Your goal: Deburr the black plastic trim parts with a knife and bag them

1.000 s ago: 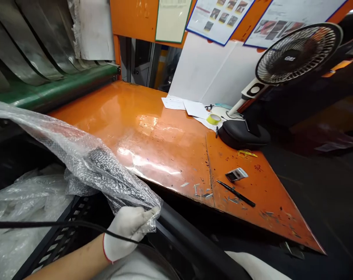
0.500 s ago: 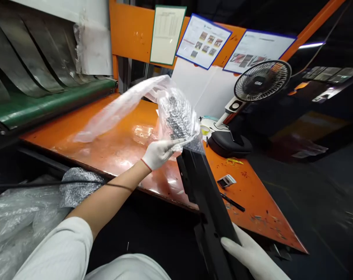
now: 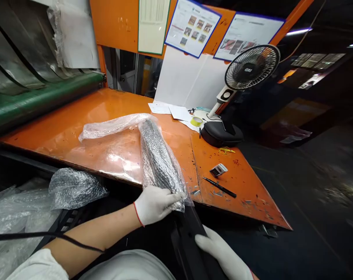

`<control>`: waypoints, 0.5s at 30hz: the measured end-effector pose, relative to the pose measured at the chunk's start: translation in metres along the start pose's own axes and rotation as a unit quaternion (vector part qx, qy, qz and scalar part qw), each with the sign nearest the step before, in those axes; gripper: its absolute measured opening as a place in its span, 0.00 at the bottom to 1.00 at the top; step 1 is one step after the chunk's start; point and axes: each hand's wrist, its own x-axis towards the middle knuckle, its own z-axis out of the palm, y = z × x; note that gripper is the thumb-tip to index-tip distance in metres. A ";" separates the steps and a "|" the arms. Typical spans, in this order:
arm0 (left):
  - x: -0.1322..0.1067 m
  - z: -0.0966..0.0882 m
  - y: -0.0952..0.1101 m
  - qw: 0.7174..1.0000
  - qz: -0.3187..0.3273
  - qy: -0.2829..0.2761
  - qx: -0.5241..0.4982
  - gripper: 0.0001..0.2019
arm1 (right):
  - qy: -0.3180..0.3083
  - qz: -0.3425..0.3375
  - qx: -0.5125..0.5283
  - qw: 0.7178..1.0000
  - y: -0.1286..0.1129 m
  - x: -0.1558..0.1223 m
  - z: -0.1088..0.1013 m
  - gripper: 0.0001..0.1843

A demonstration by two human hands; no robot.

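A long black panel point(image 3: 190, 229) slants from the lower edge of the view up toward the orange table. Its far part sits inside a clear bubble-wrap bag point(image 3: 158, 159), whose loose end trails left across the tabletop. My left hand point(image 3: 158, 204), in a white glove with a red cuff, is closed on the bag's mouth, pinching the film against the panel. Farther down, my gloved right hand point(image 3: 220, 247) grips the panel's right edge, thumb on top and fingers hidden below.
On the orange table point(image 3: 106, 105) lie a black pen point(image 3: 220, 187), a small white-and-black box point(image 3: 218, 170), yellow tape point(image 3: 196, 121), papers point(image 3: 179, 112) and a black case point(image 3: 221, 134). A fan point(image 3: 248, 70) stands behind. Bubble-wrap point(image 3: 74, 188) piles at left, below a green roller point(image 3: 48, 91).
The bag has come down over more of the panel and now lies stretched along it. My left hand has moved down toward me with the bag's mouth. The view has shifted.
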 end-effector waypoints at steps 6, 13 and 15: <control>0.014 -0.005 -0.010 0.996 -0.069 0.023 -0.053 0.22 | 0.012 -0.029 0.053 0.998 -0.047 0.085 -0.004 0.28; 0.009 -0.002 -0.035 0.979 -0.162 0.012 -0.126 0.22 | 0.051 -0.122 -0.052 0.990 -0.037 0.082 0.004 0.38; 0.002 0.004 -0.036 0.975 -0.168 0.012 -0.143 0.21 | 0.073 -0.110 -0.103 0.986 -0.009 0.049 0.005 0.42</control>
